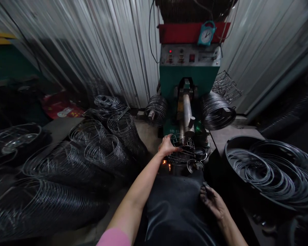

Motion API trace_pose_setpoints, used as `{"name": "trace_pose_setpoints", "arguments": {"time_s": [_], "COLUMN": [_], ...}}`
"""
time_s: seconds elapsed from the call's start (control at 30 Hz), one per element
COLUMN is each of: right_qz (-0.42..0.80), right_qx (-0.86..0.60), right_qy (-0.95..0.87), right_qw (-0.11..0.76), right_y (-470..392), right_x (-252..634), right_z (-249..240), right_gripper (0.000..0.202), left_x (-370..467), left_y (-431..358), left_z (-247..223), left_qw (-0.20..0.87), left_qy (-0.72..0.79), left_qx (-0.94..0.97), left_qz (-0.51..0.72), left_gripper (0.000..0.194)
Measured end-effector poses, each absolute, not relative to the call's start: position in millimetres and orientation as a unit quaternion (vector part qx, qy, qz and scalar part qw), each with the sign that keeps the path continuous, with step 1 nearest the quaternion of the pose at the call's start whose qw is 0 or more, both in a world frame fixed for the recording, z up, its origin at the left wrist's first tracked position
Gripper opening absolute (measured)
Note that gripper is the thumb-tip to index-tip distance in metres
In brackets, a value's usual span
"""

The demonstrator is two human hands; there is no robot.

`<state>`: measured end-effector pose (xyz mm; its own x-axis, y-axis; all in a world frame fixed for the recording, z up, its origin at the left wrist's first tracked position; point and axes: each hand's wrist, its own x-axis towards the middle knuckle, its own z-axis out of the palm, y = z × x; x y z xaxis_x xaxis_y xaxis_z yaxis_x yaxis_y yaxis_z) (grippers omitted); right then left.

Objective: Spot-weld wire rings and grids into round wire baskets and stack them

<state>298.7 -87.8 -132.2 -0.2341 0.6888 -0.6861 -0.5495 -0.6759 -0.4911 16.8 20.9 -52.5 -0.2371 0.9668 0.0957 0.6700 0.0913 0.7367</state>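
Note:
A round wire basket (186, 147) sits at the electrode end of a green spot welder (188, 73). My left hand (168, 146) is closed on its left side, thumb reaching over the wires. Sparks (166, 164) glow just below that hand. Low beside my dark apron (174, 201), my right hand (212, 200) has its fingers curled in with darkened tips; whatever they pinch, if anything, is too small to make out. Small wire rings (195, 166) lie between the basket and the apron.
Stacks of wire rings and baskets (66, 160) crowd the left. A large dark tub (246, 182) of wire hoops (261, 171) stands at the right. Ring bundles (217, 111) hang by the welder. A blue clock (206, 33) is above its control panel (191, 56).

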Motion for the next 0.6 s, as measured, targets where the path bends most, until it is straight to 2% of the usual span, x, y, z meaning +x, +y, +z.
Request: {"name": "trace_pose_setpoints", "arguments": {"time_s": [0.13, 0.3, 0.47, 0.6], "right_qz": [0.764, 0.656, 0.512, 0.438], "right_qx": [-0.484, -0.559, -0.606, -0.565], "right_qy": [-0.132, -0.279, -0.476, -0.622], "right_qw": [0.407, 0.422, 0.379, 0.319], "right_y": [-92, -102, -114, -126], "right_x": [299, 297, 293, 297], "right_z": [-134, -140, -149, -155], "right_gripper": [0.023, 0.031, 0.03, 0.023], "left_x": [20, 25, 28, 21], "left_y": [10, -3, -5, -12], "left_z": [-53, -51, -45, -56], "left_qw": [0.211, 0.219, 0.222, 0.256], "left_qy": [0.688, 0.681, 0.685, 0.658], "left_qx": [0.592, 0.595, 0.597, 0.594], "left_qz": [0.363, 0.365, 0.354, 0.385], "left_gripper": [0.098, 0.096, 0.095, 0.106]}}
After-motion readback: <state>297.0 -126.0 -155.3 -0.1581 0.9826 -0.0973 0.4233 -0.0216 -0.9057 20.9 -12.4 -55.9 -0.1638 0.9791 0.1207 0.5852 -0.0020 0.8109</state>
